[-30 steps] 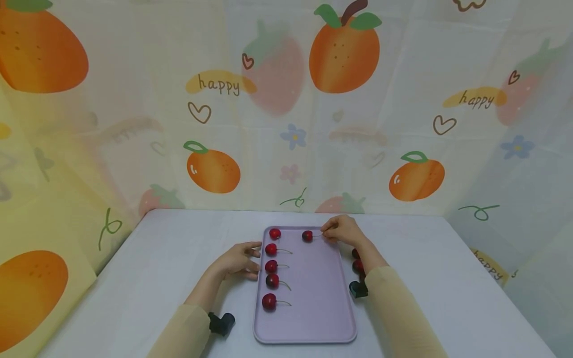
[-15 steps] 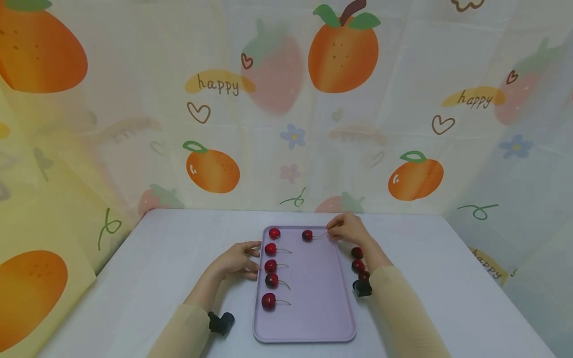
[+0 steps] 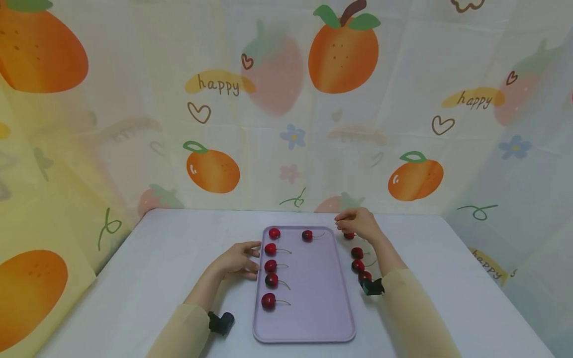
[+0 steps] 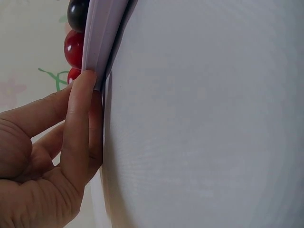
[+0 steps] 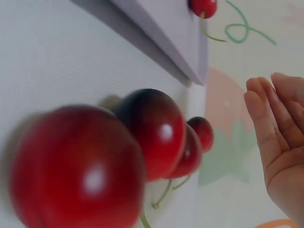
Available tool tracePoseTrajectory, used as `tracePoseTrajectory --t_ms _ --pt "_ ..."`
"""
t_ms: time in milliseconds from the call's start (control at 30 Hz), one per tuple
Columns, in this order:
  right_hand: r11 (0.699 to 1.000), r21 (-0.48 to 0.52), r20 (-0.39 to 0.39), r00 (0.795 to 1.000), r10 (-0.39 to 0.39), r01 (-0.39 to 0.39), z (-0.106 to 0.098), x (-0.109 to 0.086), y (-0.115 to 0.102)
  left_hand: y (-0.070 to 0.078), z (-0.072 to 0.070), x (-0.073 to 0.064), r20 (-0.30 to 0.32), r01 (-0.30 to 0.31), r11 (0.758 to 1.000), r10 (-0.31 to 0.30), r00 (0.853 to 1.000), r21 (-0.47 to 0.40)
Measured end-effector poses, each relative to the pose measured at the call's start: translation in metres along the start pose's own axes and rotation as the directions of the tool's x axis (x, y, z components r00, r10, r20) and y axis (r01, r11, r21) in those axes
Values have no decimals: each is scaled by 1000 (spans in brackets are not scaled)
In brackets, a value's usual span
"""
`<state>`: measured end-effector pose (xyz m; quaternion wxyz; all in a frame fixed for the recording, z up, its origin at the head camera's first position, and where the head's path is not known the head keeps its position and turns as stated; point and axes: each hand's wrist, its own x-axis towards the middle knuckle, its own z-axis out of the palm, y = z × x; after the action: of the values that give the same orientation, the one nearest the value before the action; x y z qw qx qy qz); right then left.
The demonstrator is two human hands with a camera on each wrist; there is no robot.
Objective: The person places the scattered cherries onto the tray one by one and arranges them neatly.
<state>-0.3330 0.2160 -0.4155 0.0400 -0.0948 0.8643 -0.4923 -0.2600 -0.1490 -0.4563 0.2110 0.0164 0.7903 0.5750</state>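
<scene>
My left hand (image 3: 237, 260) stands at the left rim of a pale purple tray (image 3: 309, 318). In the left wrist view its fingertips (image 4: 85, 78) touch the tray's outer wall. On the tray, several red cherries form a column along the left side, one being a cherry (image 3: 269, 301) nearest me. A darker cherry (image 3: 307, 235) lies alone at the far edge, its stem pointing right. My right hand (image 3: 360, 223) hovers right of the tray's far corner, partly covering a cherry (image 3: 349, 236) on the table. The right wrist view shows its fingers fairly straight, holding nothing.
Several more cherries, among them a cherry (image 3: 357, 253), line up on the white table (image 3: 416, 258) along the tray's right side. The right wrist's black camera (image 3: 372, 286) is close to the nearest of these. A fruit-printed cloth (image 3: 286, 164) hangs behind the table.
My right hand has let go of the dark cherry's stem at the tray's far edge and moved right, off the tray. The left hand stays where it was.
</scene>
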Motion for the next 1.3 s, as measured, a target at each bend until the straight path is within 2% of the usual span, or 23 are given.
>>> tracePoseTrajectory --t_ms 267,467,600,800,933,1167,1300 --pt "994 -96 -36 998 -52 48 -25 -25 4 0 1 0 -5 6 1000 -6 1000 5" --pt "996 -89 -36 999 -34 30 -45 -46 8 1 2 2 -6 8 1000 -8 1000 1" --pt "993 -118 -20 1000 -21 18 -55 -57 10 1 2 2 -6 12 1000 -12 1000 -1" --pt "985 -174 -7 1000 -7 6 -62 -69 12 1 1 0 -9 -2 1000 3 1000 4" --pt "985 -174 8 1000 0 1 -61 -77 12 0 0 0 -3 -11 1000 11 1000 9" --pt "991 -128 50 998 31 -25 -60 -87 21 -2 0 2 2 -11 1000 11 1000 0" --pt "996 -83 104 994 26 -17 -63 -91 27 -1 0 2 1 -14 1000 14 1000 4"
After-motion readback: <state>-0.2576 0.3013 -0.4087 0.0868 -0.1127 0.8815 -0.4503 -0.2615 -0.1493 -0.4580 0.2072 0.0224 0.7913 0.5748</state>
